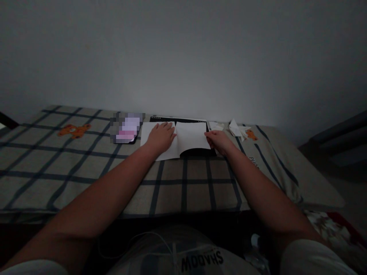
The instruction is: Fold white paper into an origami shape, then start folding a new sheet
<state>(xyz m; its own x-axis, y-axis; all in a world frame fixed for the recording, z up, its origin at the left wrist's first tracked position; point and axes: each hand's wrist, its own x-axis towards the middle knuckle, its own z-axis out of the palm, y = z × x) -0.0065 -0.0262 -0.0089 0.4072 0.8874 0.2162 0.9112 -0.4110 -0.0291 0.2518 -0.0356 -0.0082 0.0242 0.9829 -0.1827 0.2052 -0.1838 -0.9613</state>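
A sheet of white paper [191, 133] with a crease down its middle lies over a flat black item [197, 152] on the checked cloth. My left hand [162, 136] rests on the paper's left half, fingers stretched out and pressed flat near the crease. At the right edge, my right hand [219, 140] pinches the paper between thumb and fingers. The right half's lower edge curves up, away from the black item beneath it. Rows of small white marks show along the black item's top edge.
A phone-like device [127, 128] with a blurred lit screen lies to the left. Crumpled white paper pieces [235, 129] sit right of my right hand. The checked cloth [100, 160] carries orange bear prints. Behind it rises a grey wall [183, 57].
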